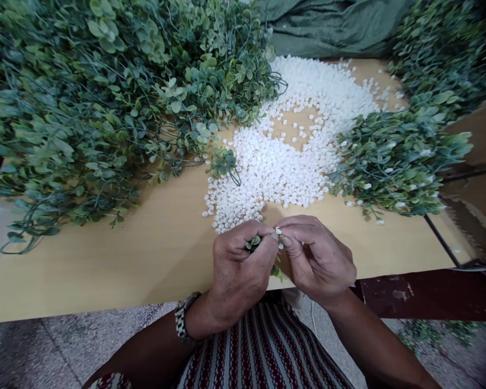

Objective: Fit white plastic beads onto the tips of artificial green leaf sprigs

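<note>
Close to the table's front edge, my left hand (245, 262) is closed around a green artificial leaf sprig (252, 243); some leaves poke out between the fingers and below. My right hand (319, 256) pinches a small white bead-like piece (278, 230) between thumb and forefinger, right at the left fingertips. Another white bit shows just under it. Whether the piece sits on the sprig's stem is hidden by the fingers. Beyond my hands spreads a pile of small white pieces (275, 167), with one loose green sprig (223, 161) lying on its left part.
A large heap of artificial greenery (105, 108) covers the table's left and back. At the right lies a bunch of sprigs with white pieces on them (400, 156), more greenery (449, 48) behind it. A dark green cloth (336, 27) lies at the back of the table (166, 259).
</note>
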{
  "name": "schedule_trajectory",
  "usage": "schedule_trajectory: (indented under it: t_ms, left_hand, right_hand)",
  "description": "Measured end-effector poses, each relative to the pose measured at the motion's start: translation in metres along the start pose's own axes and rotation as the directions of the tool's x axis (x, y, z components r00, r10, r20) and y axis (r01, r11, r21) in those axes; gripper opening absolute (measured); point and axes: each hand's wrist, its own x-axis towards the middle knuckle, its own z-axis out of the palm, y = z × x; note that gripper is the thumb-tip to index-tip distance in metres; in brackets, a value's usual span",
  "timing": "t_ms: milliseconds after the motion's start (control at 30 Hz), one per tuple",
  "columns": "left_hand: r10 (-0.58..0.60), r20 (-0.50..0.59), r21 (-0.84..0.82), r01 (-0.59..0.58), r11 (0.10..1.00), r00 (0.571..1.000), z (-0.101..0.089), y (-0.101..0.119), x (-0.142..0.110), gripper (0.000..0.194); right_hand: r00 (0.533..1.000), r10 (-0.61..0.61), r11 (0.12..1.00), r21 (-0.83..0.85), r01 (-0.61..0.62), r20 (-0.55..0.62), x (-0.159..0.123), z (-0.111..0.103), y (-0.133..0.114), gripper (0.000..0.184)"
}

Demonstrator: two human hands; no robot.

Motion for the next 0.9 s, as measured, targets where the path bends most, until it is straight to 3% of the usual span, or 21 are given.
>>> schedule_trajectory:
  t_ms: [200, 400, 633, 900]
  left_hand:
    - [0.047, 0.062, 0.037, -0.049, 0.998, 0.997, -0.003, 0.001, 0.003, 0.019]
    - [0.066, 0.113, 0.002, -0.067, 0.998, 0.991, -0.007, 0.001, 0.005, 0.018]
    - [0.037, 0.060, -0.008, -0.036, 0.999, 0.998, -0.007, 0.000, 0.001, 0.019]
    - [0.015, 0.049, -0.026, -0.014, 1.000, 0.999, -0.004, -0.004, 0.000, 0.017]
  right_hand:
    - [0.999, -0.044, 0.999, -0.017, 0.044, 0.002, -0.002, -0.005, 0.003, 0.028]
    - [0.976, 0.215, 0.959, 0.184, -0.215, 0.024, -0.002, -0.008, 0.000, 0.022]
    - [0.998, 0.059, 0.997, 0.054, -0.058, -0.012, -0.008, -0.005, -0.002, 0.035]
    - [1.000, -0.008, 1.000, -0.014, 0.007, -0.025, -0.011, -0.004, -0.001, 0.039]
